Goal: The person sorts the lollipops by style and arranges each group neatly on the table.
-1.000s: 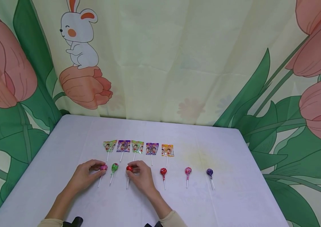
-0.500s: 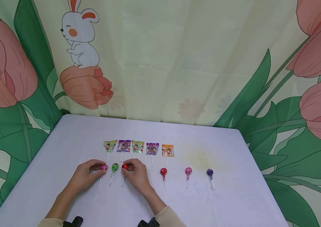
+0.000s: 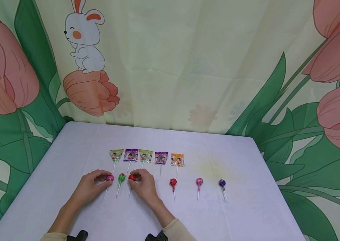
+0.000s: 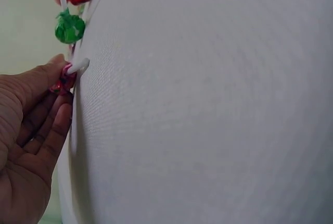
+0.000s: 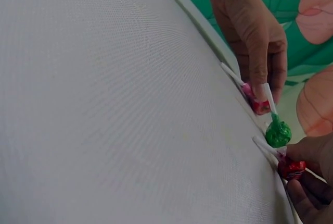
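My left hand (image 3: 91,184) pinches the head of a pink lollipop (image 3: 110,177) between thumb and fingers, its white stick pointing toward me. With thumb and fingers my right hand (image 3: 145,185) pinches a red lollipop (image 3: 132,177) by its head. Between the two hands lies a green lollipop (image 3: 121,178), touched by neither. In the left wrist view the pink lollipop (image 4: 64,79) is partly covered by the thumb and fingers. The right wrist view shows the red lollipop (image 5: 291,169) in the right fingers, close beside the green lollipop (image 5: 278,132).
Right of the hands lie a second red lollipop (image 3: 173,182), a second pink lollipop (image 3: 199,181) and a purple lollipop (image 3: 222,183). Behind them is a row of several bagged lollipops (image 3: 161,158). A white cloth covers the table (image 3: 242,217); a printed curtain (image 3: 170,67) hangs behind.
The right hand has moved left with the red lollipop, bringing it nearer to the green one. My left hand and the other lollipops stay in place.
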`<state>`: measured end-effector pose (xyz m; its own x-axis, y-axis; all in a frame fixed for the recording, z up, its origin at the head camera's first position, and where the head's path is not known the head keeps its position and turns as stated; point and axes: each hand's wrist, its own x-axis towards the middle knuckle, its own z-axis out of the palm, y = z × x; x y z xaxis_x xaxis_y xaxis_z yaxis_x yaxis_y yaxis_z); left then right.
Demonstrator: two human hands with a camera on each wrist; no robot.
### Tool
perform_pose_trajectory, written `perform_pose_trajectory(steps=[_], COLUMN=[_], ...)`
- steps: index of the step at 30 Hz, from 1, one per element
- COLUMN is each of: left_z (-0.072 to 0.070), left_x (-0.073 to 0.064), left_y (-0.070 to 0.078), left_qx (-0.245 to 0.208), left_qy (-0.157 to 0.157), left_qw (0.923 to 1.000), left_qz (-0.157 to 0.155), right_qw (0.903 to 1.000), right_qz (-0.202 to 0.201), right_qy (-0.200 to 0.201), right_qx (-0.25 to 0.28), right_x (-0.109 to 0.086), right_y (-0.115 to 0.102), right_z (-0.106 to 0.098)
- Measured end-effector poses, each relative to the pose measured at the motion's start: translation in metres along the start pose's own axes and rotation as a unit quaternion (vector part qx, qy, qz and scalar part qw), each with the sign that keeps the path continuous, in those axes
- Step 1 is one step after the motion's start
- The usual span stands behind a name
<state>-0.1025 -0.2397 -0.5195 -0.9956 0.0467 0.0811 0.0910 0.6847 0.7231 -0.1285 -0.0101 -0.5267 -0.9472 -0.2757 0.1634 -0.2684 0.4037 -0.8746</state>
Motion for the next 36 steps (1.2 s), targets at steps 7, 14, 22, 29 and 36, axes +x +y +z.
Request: perform_pose_trajectory(steps=[7,14,22,29,36], left_z=[-0.001,0.000,0.000,0.001,0.000], left_x=[-0.001,-0.001,-0.001,-0.001,0.000], left_y=[0.002,0.001,0.001,0.000,0.000], left_qx=[-0.003,0.001,0.001,0.000,0.002], left_qy=[0.001,-0.001,-0.004,-0.004,-0.004], left_qw=[1.0000,1.0000,1.0000,1.0000,1.0000], left_qz=[0.002,-0.002,-0.004,-0.005,-0.002], right_qw=[1.0000,1.0000,0.9995,0.9992,0.9996], right_qz=[-0.005,0.004,-0.014,-0.026,-0.012], right_qy=[0.008,0.006,0.026,0.029,0.024], right_qx=[0.001,0.002,-0.008,-0.012,0.006], right_x=[-0.001,-0.002,-0.005,-0.012,-0.023], right_y=[-0.002,-0.003,-0.003,-0.001,-0.001], right_z=[-0.001,-0.002,-0.007,-0.017,-0.027])
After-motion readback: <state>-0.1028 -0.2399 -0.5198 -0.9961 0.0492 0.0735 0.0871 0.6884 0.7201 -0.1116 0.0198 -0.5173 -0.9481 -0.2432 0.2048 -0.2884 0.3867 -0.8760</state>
